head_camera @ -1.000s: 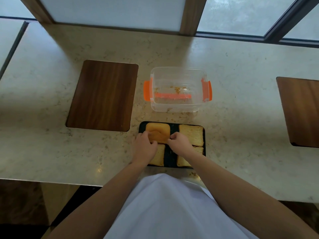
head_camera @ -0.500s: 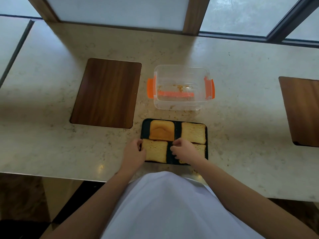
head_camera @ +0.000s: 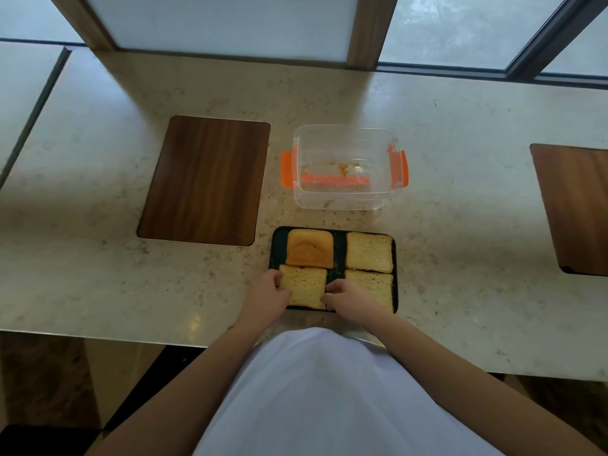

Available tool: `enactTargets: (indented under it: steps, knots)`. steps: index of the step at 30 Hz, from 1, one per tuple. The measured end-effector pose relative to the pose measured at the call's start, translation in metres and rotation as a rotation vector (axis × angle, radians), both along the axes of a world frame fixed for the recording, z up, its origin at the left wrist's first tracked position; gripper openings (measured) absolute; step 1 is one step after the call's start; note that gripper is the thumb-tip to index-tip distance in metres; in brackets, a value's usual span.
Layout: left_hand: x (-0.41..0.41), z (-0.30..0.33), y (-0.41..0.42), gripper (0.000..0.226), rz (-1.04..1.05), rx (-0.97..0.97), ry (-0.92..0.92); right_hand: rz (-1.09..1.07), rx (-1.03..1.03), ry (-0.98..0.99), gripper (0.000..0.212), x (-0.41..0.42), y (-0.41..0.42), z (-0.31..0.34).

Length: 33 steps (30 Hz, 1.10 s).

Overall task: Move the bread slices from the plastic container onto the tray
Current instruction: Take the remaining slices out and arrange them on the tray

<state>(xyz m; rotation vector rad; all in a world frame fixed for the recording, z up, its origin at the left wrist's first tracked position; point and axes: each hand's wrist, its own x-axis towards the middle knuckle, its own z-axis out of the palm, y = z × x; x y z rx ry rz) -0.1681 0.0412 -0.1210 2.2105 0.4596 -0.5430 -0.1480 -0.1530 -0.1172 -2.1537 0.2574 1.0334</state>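
Observation:
A black tray (head_camera: 339, 248) near the counter's front edge carries several bread slices. A darker crust slice (head_camera: 309, 248) lies far left, a pale slice (head_camera: 369, 251) far right, another pale slice (head_camera: 378, 286) near right. The near-left slice (head_camera: 303, 286) sits between my hands. My left hand (head_camera: 266, 299) touches its left edge with curled fingers. My right hand (head_camera: 348, 299) pinches its right edge and covers part of the near-right slice. The clear plastic container (head_camera: 345, 136) with orange clips stands behind the tray and holds only crumbs.
A dark wooden board (head_camera: 205, 181) lies inset left of the container. Another wooden board (head_camera: 575, 205) is at the right edge. Window frames run along the back of the pale stone counter (head_camera: 460, 225). My white shirt fills the bottom.
Both hands came back from the far-left crust slice to the near-left slice and now rest on its two side edges. The view shifted slightly.

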Motion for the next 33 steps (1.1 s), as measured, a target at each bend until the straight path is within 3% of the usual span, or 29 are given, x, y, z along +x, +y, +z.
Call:
enactTargets:
  steps: [11, 23, 27, 33]
  knots:
    - [0.001, -0.004, -0.009, 0.047, -0.057, -0.021, 0.011, 0.064, -0.050, -0.028, 0.047, 0.000, -0.009, 0.000]
    - [0.035, -0.001, -0.012, 0.046, 0.009, -0.056, -0.025, -0.217, 0.049, 0.036, 0.067, 0.037, 0.008, 0.008]
    - [0.045, -0.003, -0.016, 0.038, -0.024, -0.058, 0.018, -0.236, 0.031, 0.074, 0.068, 0.043, 0.012, 0.006]
    - [0.049, -0.007, -0.017, 0.051, -0.007, -0.085, 0.078, -0.257, 0.055, 0.101, 0.062, 0.046, 0.013, 0.004]
